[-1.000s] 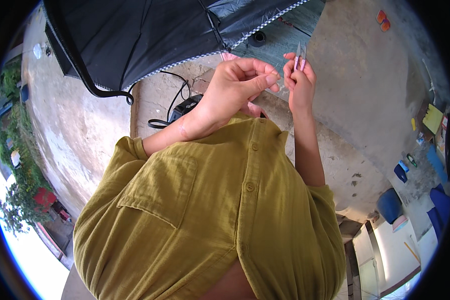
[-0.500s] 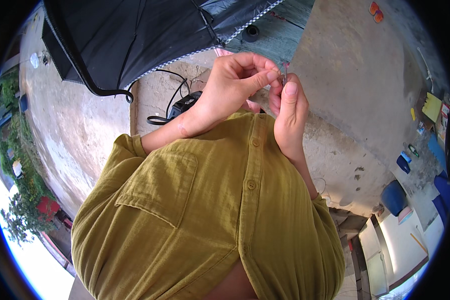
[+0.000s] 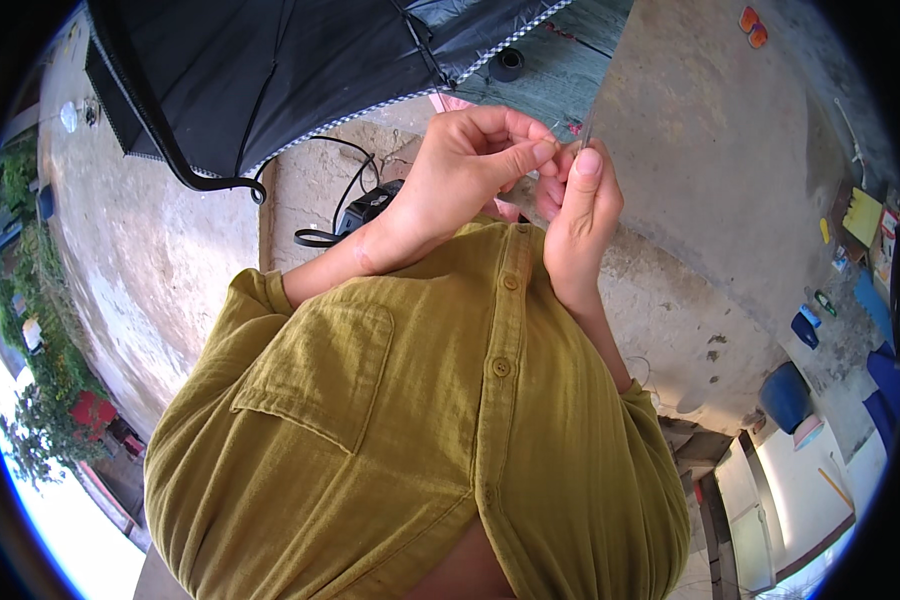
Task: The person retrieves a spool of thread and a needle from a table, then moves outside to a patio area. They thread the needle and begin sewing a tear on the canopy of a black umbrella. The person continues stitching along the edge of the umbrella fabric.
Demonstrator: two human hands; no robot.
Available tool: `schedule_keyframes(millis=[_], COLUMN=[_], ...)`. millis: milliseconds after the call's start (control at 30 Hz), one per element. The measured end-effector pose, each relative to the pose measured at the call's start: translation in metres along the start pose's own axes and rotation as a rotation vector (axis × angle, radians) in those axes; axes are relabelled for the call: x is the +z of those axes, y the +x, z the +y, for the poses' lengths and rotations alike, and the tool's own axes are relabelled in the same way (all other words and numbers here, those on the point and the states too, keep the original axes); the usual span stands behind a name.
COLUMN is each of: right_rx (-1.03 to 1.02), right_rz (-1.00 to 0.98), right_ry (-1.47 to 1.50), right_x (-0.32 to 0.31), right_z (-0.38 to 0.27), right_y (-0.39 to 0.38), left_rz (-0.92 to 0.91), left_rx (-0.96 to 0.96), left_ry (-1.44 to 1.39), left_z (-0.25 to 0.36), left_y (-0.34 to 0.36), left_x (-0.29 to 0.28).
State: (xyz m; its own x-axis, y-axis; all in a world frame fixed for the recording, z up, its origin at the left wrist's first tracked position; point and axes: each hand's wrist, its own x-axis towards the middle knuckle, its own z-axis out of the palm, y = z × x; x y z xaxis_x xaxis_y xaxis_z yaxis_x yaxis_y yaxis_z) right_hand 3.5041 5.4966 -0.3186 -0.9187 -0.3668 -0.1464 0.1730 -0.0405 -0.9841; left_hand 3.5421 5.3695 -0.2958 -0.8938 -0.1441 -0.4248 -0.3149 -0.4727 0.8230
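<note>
My left hand [image 3: 470,175] pinches thumb and finger on something thin and small that I cannot make out. Just to its right, my right hand [image 3: 585,215] grips small scissors [image 3: 586,130], their metal blades pointing up beside my left fingertips. The two hands are very close, perhaps touching. A black umbrella [image 3: 210,70] with checked trim lies open above them, its curved handle toward the left. Behind the hands is a worn green wooden board [image 3: 560,70] with a black roll [image 3: 507,65] on it.
A black device [image 3: 368,208] with looped cables sits below the umbrella. Orange-red objects [image 3: 753,28] lie at upper right on concrete ground [image 3: 700,170]. Several small items, a yellow pad [image 3: 860,215] and a blue container [image 3: 785,395] are on the right. Plants [image 3: 20,320] border the left.
My right hand has moved left, in beside my left fingertips, and turned so its thumb faces me, then shifted slightly up. My left hand has barely moved.
</note>
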Motion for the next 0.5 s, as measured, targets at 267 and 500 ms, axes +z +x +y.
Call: schedule_keyframes(millis=[267,500], right_rx=[-0.221,-0.548], right_rz=[0.171,0.263], right_ry=[-0.780,-1.151], right_x=[-0.049,-0.051], right_z=[0.138,0.190], right_y=[0.095,0.122], left_rz=[-0.039,-0.041], left_rx=[-0.113,-0.114], left_ry=[-0.211,-0.240], left_z=[0.000,0.000], left_y=[-0.001,0.001], left_x=[-0.006,-0.014])
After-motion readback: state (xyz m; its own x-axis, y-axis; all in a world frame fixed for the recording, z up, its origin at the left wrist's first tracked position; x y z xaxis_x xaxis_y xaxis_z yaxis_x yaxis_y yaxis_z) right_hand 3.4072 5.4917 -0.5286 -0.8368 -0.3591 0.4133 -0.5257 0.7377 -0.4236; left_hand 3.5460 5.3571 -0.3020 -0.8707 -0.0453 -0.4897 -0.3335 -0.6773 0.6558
